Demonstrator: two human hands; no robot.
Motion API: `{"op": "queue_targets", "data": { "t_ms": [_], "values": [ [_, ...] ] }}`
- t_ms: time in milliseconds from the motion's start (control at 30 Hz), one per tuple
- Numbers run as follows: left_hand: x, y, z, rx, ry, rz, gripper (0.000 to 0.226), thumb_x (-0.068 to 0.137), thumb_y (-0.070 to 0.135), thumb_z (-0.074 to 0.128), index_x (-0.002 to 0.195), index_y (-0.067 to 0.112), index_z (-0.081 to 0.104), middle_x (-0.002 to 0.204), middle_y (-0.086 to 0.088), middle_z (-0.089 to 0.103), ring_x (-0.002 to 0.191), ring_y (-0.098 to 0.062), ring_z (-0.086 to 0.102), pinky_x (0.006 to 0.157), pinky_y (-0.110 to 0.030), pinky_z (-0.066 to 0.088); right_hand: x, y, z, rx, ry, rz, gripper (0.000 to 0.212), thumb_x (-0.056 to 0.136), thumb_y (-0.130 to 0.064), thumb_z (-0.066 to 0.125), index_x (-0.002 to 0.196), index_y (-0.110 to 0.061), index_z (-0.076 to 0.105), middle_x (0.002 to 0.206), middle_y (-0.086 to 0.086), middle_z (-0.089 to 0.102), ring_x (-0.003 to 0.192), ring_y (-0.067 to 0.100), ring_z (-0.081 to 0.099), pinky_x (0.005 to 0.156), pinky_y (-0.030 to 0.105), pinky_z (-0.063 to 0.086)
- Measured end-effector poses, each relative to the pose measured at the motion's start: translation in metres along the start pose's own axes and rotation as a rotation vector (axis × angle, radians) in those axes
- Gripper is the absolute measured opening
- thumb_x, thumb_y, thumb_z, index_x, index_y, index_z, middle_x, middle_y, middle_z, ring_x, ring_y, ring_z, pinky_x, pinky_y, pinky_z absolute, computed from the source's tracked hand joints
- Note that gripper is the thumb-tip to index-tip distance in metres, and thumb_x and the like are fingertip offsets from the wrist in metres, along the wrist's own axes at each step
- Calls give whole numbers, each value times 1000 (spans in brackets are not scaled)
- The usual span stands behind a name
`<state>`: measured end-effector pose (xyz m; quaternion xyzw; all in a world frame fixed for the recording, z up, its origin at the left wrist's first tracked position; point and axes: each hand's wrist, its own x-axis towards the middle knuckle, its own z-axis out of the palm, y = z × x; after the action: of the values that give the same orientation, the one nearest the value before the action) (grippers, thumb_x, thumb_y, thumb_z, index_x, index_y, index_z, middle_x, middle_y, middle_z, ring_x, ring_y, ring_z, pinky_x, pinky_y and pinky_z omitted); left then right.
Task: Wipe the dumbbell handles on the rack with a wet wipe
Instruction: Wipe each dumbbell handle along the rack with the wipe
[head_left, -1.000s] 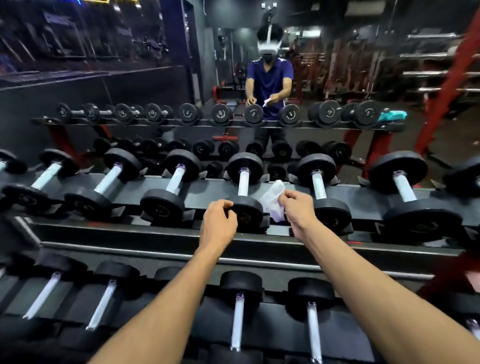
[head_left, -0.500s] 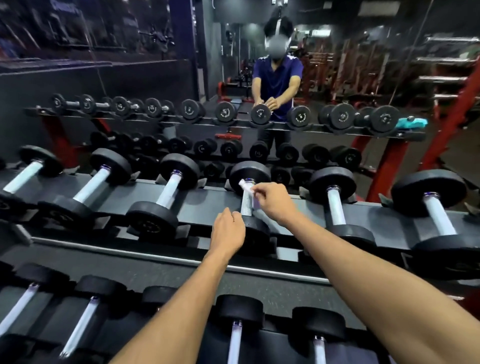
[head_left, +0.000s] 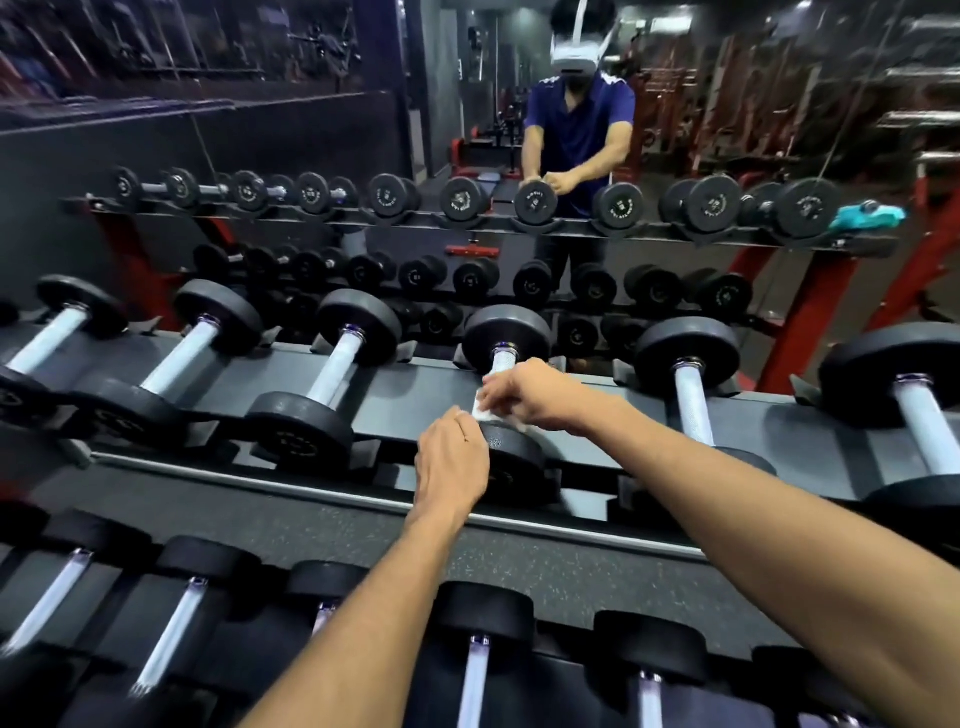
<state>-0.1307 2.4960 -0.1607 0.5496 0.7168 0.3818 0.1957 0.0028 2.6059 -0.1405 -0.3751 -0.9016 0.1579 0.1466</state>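
Note:
A black dumbbell (head_left: 506, 338) with a pale knurled handle lies in the middle of the rack's upper shelf (head_left: 421, 387). My right hand (head_left: 535, 392) wraps a white wet wipe (head_left: 482, 413) around the near end of that handle, fingers curled over it. My left hand (head_left: 452, 462) grips the near weight head of the same dumbbell (head_left: 514, 462) from the left side. Most of the handle under my right hand is hidden; only its far end shows.
More dumbbells (head_left: 332, 384) line the upper shelf on both sides, and another row (head_left: 475, 675) fills the lower shelf close to me. A mirror behind shows a reflected rack, a person, and a teal cloth (head_left: 865, 215). Red frame posts (head_left: 810, 317) stand at right.
My right hand brought the wipe from beside the dumbbell onto its handle, then slid it down toward the near head. My left hand stayed on the near weight head.

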Motion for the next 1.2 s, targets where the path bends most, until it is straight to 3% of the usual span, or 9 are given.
{"op": "queue_targets", "data": {
  "t_ms": [167, 300, 433, 600, 767, 867, 933, 1067, 1200],
  "values": [
    [-1, -2, 3, -29, 38, 9, 36, 103, 18, 26, 71, 16, 43, 74, -3, 52, 85, -30, 51, 71, -32, 24, 1, -7, -8, -60, -143, 9, 22, 83, 1, 67, 99, -9, 78, 102, 3, 76, 106, 21, 67, 95, 31, 49],
    [-2, 0, 2, -44, 20, -2, 39, 105, 19, 27, 114, 6, 63, 117, -20, 66, 112, -36, 54, 89, -36, 36, 20, 6, -15, -179, 4, 26, 9, 87, -19, 62, 81, -23, 68, 82, -3, 67, 79, 20, 60, 78, 41, 52],
    [-2, -2, 1, -71, 3, 6, 45, 105, 22, 27, 139, 7, 52, 137, -15, 59, 129, -30, 49, 104, -31, 33, 14, -4, -3, -215, -131, -19, 13, 86, -9, 63, 89, -14, 74, 86, 4, 70, 82, 22, 61, 79, 34, 49],
    [0, -5, 3, -71, 2, 11, 46, 106, 24, 26, 142, 9, 49, 142, -12, 56, 132, -26, 47, 108, -30, 32, 10, -7, -13, -175, -281, -1, 28, 82, -4, 60, 100, -18, 76, 93, -1, 75, 85, 13, 65, 82, 29, 52],
    [0, -7, 4, -62, 11, 10, 45, 106, 28, 26, 142, 15, 49, 139, -9, 57, 129, -25, 49, 104, -32, 34, 30, 6, -21, -298, -75, 59, 24, 87, -48, 59, 80, -27, 69, 77, -7, 63, 78, 18, 58, 74, 43, 54],
    [1, -10, 6, -83, 12, 1, 45, 106, 29, 25, 144, 17, 47, 141, -8, 56, 130, -25, 47, 105, -32, 32, 22, -13, -15, -318, -233, 29, 11, 83, -19, 60, 82, -19, 71, 75, 1, 67, 74, 22, 60, 71, 35, 52],
    [3, -11, 7, -97, 15, -1, 45, 106, 28, 26, 144, 17, 47, 141, -7, 57, 131, -24, 47, 105, -32, 32, 13, -25, -16, -299, -382, 46, 31, 76, 3, 52, 94, -12, 73, 77, 4, 68, 71, 19, 59, 60, 19, 44],
    [3, -12, 9, -106, 20, 7, 45, 106, 26, 25, 143, 15, 48, 140, -7, 57, 130, -23, 48, 106, -31, 32, 17, -21, -20, -256, -378, 39, 34, 82, 4, 55, 102, -12, 76, 80, 1, 71, 62, 7, 55, 54, 8, 39],
    [3, -15, 9, -112, 20, 23, 44, 106, 27, 26, 141, 14, 49, 140, -7, 57, 129, -21, 49, 108, -31, 34, 31, -4, -28, -343, -158, 57, 17, 88, -30, 59, 80, -21, 71, 74, -2, 67, 73, 21, 57, 72, 42, 55]
  ]
}}
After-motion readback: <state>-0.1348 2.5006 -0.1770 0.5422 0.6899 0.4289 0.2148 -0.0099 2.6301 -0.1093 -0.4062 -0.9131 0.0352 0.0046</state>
